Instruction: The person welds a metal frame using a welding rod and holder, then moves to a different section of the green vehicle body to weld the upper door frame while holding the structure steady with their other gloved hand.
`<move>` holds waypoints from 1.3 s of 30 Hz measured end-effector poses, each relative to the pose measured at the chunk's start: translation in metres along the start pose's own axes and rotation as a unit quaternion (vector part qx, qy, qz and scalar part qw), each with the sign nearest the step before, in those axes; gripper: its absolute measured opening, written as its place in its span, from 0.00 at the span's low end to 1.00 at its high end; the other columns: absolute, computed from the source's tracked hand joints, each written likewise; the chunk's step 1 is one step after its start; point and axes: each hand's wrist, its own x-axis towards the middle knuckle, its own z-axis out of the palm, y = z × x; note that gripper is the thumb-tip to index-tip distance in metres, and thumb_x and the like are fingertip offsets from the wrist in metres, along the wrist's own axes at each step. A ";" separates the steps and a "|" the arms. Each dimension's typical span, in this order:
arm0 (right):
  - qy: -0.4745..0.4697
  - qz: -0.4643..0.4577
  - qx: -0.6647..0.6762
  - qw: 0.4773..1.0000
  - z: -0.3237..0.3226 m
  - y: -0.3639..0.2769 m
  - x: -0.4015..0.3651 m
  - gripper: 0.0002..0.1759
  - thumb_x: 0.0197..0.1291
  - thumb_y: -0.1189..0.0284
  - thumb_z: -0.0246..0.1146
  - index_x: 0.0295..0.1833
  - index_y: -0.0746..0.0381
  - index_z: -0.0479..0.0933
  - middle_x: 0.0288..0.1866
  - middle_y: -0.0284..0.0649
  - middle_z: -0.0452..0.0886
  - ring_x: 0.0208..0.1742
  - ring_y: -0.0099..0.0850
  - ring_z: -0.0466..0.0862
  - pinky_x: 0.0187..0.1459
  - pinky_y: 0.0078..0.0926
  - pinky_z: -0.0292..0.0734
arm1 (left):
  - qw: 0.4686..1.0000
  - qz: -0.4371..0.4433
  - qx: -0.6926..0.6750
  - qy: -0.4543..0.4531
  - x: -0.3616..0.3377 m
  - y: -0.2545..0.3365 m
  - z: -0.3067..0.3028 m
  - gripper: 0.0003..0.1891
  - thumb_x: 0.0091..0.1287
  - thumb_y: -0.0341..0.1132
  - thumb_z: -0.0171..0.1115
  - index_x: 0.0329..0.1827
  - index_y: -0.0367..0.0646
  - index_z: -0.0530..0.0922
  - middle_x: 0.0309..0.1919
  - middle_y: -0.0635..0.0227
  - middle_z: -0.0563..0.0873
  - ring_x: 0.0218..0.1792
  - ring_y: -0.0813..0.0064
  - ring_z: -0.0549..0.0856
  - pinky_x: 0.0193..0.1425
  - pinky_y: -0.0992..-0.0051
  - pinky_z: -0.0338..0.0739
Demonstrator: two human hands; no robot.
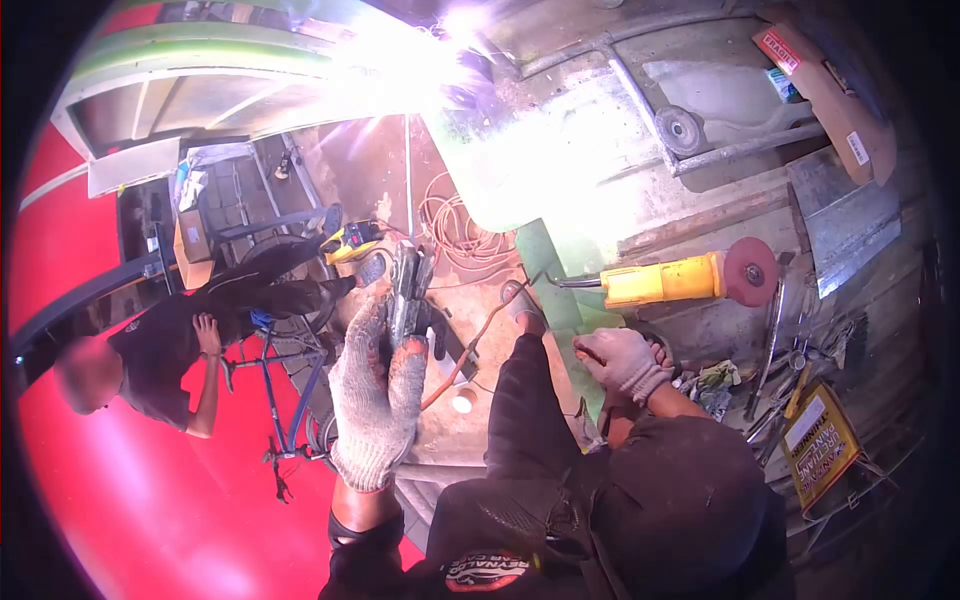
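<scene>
My left hand (378,400), in a knitted work glove, is closed around a dark electrode holder (405,290). A thin welding rod (408,170) extends from the holder toward a bright arc (440,40), whose glare hides the contact point. An orange cable (475,345) runs near the holder. My right hand (622,362), also gloved, has its fingers curled in above my legs; what they hold, if anything, cannot be made out. Just beyond it lies a yellow angle grinder (665,282) with a reddish disc, on its side and apart from the hand.
A person in dark clothes (165,345) is at the left, beside a blue bicycle (285,390) and a red surface (110,500). Coiled hose (465,235) lies on the floor ahead. A metal frame (640,100), cardboard (850,120), loose tools and a thinner can (820,445) occupy the right.
</scene>
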 end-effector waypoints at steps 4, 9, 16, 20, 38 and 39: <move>-0.005 0.000 -0.015 1.000 0.001 -0.001 0.002 0.13 0.68 0.57 0.62 0.50 0.50 0.85 0.36 0.42 0.84 0.39 0.46 0.87 0.42 0.47 0.81 | 1.000 -0.015 -0.006 -0.002 0.003 -0.001 -0.002 0.26 0.77 0.30 0.61 0.76 0.35 0.69 0.47 0.70 0.85 0.37 0.86 0.78 0.41 0.80 0.76; 0.005 -0.018 -0.011 1.000 0.005 0.001 0.001 0.14 0.68 0.56 0.63 0.51 0.51 0.83 0.35 0.41 0.82 0.37 0.46 0.86 0.40 0.49 0.80 | 0.999 -0.043 -0.023 -0.002 0.005 0.004 -0.003 0.27 0.76 0.31 0.62 0.77 0.35 0.69 0.42 0.71 0.83 0.33 0.87 0.75 0.37 0.83 0.72; -0.019 0.003 -0.020 1.000 0.000 -0.005 0.004 0.14 0.67 0.56 0.64 0.50 0.51 0.83 0.36 0.42 0.83 0.39 0.47 0.87 0.41 0.48 0.81 | 0.997 -0.066 -0.026 -0.003 0.004 -0.002 -0.005 0.26 0.77 0.29 0.61 0.77 0.35 0.69 0.42 0.73 0.82 0.34 0.88 0.75 0.37 0.83 0.72; -0.003 0.000 0.001 1.000 0.002 -0.004 0.005 0.13 0.67 0.56 0.63 0.50 0.51 0.84 0.37 0.42 0.85 0.41 0.46 0.87 0.43 0.48 0.82 | 1.000 -0.010 0.006 0.003 0.007 -0.006 -0.007 0.26 0.77 0.29 0.61 0.76 0.34 0.69 0.45 0.71 0.83 0.37 0.87 0.76 0.41 0.82 0.74; -0.016 0.010 -0.014 1.000 -0.002 -0.004 0.004 0.14 0.67 0.57 0.63 0.51 0.50 0.84 0.36 0.42 0.84 0.39 0.46 0.86 0.43 0.47 0.81 | 0.997 -0.055 -0.048 0.004 0.006 0.003 0.000 0.26 0.78 0.32 0.61 0.77 0.36 0.69 0.41 0.73 0.82 0.33 0.88 0.74 0.36 0.84 0.71; -0.014 0.008 -0.009 1.000 -0.003 -0.004 0.003 0.14 0.67 0.56 0.63 0.51 0.50 0.84 0.36 0.42 0.83 0.40 0.46 0.86 0.43 0.47 0.81 | 0.997 -0.063 -0.036 -0.003 0.007 0.005 -0.002 0.26 0.78 0.33 0.61 0.77 0.35 0.69 0.40 0.73 0.82 0.33 0.88 0.75 0.37 0.83 0.71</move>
